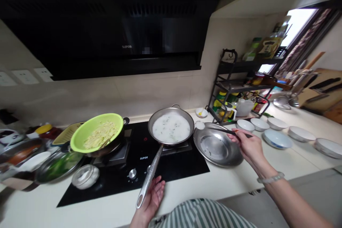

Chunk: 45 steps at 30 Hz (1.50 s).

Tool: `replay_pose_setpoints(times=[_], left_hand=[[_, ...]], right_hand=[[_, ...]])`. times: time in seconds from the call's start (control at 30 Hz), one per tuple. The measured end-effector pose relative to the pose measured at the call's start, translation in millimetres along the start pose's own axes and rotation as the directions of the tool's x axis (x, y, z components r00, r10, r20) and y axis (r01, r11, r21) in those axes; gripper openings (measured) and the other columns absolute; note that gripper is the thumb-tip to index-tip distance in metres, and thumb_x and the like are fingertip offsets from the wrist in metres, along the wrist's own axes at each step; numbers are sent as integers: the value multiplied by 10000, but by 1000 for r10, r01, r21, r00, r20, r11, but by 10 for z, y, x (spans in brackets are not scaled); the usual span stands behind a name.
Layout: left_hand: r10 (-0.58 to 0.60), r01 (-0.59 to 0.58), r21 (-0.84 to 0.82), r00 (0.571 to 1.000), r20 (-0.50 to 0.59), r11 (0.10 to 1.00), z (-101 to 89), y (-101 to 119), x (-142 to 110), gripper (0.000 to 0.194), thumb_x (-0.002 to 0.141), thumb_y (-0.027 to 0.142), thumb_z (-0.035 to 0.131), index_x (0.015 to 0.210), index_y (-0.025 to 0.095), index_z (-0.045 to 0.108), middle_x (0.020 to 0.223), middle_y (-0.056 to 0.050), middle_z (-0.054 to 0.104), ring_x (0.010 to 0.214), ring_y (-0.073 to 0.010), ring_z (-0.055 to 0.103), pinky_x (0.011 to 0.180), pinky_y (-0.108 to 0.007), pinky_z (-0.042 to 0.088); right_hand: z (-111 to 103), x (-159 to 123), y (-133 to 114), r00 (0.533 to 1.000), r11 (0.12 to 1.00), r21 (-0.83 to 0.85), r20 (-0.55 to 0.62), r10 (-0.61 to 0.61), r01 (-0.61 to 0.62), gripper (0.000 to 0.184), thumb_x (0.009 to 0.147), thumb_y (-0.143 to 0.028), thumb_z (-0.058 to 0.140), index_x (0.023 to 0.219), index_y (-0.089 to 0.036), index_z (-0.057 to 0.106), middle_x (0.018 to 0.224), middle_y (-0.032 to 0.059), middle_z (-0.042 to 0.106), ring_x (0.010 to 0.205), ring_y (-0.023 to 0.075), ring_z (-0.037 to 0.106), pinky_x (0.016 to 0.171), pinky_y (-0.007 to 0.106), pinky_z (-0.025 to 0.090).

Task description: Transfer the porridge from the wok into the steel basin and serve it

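A steel pan (171,128) full of white liquid sits on the black hob (133,165). Its long handle (149,176) points toward me. My left hand (151,199) lies palm up, fingers loosely spread, under the handle's end and touches it. My right hand (247,144) grips the dark handle of a spoon (200,125) whose white bowl hovers at the pan's right rim, above a large steel plate (217,145).
A green colander (97,133) of pale strips rests on a dark pot at left. Several white bowls (276,138) line the counter at right. A rack (236,89) with bottles stands behind them. Dishes and a glass lid (85,176) crowd the left.
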<state>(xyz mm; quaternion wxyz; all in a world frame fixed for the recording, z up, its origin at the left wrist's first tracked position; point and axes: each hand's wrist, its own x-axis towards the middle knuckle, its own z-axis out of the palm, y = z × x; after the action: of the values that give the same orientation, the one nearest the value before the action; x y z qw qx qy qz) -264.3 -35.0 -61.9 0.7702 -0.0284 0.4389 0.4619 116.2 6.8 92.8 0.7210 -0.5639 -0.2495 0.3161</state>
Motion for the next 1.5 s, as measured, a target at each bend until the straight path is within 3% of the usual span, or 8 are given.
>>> replay_pose_setpoints(times=[0.2, 0.33, 0.53, 0.6, 0.77, 0.9, 1.3, 1.5], left_hand=[[-26, 25, 35, 999, 28, 999, 58, 14, 7, 198, 959, 121, 442, 1105, 34, 544, 814, -174, 703, 618, -163, 696, 592, -232, 563], [-42, 41, 59, 999, 13, 997, 77, 10, 11, 201, 963, 118, 435, 1116, 47, 544, 819, -160, 702, 611, -154, 693, 585, -234, 567], [-72, 73, 91, 997, -17, 993, 99, -29, 35, 188, 969, 125, 433, 1111, 64, 541, 797, -135, 699, 613, -147, 693, 579, -229, 566], [-80, 81, 93, 997, -12, 992, 108, -39, 40, 172, 970, 128, 437, 1089, 64, 544, 794, -138, 698, 612, -143, 690, 581, -223, 563], [-78, 78, 69, 997, 3, 995, 141, -53, 26, 160, 964, 133, 458, 1068, 61, 556, 802, -146, 701, 605, -139, 685, 582, -218, 555], [-73, 72, 47, 997, 6, 996, 126, -54, 17, 156, 963, 143, 464, 1035, 58, 573, 789, -146, 703, 596, -141, 681, 586, -221, 552], [-1, 4, -101, 1000, 26, 995, -295, -49, 85, 213, 909, 111, 513, 1084, 49, 617, 839, -170, 712, 684, -194, 710, 624, -256, 559], [3, 1, -129, 999, 33, 992, -295, -33, 77, 340, 876, 100, 548, 1213, 56, 572, 835, -166, 715, 688, -217, 716, 618, -274, 567]], right_hand=[[-485, -65, 169, 997, 969, -240, -46, -65, 52, 231, 618, -317, 749, 779, -162, 691, 557, 69, 692, 484, 200, 648, 483, 287, 554], [-751, -180, 398, 969, 861, -444, 137, -207, 247, 271, 690, -391, 700, 855, -177, 717, 607, 59, 702, 476, 200, 640, 497, 316, 552], [-993, -316, 555, 703, 535, -467, 565, -432, 704, 214, 837, -300, 582, 930, -212, 753, 816, 95, 711, 679, 196, 685, 583, 304, 570], [-971, -332, 507, 682, 513, -455, 561, -470, 728, 210, 854, -281, 574, 950, -205, 745, 829, 98, 709, 696, 194, 685, 600, 303, 570], [-565, -306, 229, 843, 739, -409, 210, -495, 535, 246, 874, -355, 581, 994, -182, 707, 705, 55, 699, 542, 172, 640, 566, 313, 564], [-25, -241, 107, 913, 875, -267, 185, -364, 403, 313, 824, -435, 623, 977, -172, 698, 599, 29, 675, 566, 196, 655, 654, 361, 580], [966, 48, 743, 890, 884, -332, 422, -174, 330, 346, 770, -472, 601, 926, -172, 673, 627, 52, 687, 529, 209, 648, 547, 332, 535], [1126, 35, 846, 964, 978, -196, 264, -23, 77, 198, 739, -365, 641, 833, -191, 638, 494, 14, 644, 507, 216, 664, 579, 334, 568]])
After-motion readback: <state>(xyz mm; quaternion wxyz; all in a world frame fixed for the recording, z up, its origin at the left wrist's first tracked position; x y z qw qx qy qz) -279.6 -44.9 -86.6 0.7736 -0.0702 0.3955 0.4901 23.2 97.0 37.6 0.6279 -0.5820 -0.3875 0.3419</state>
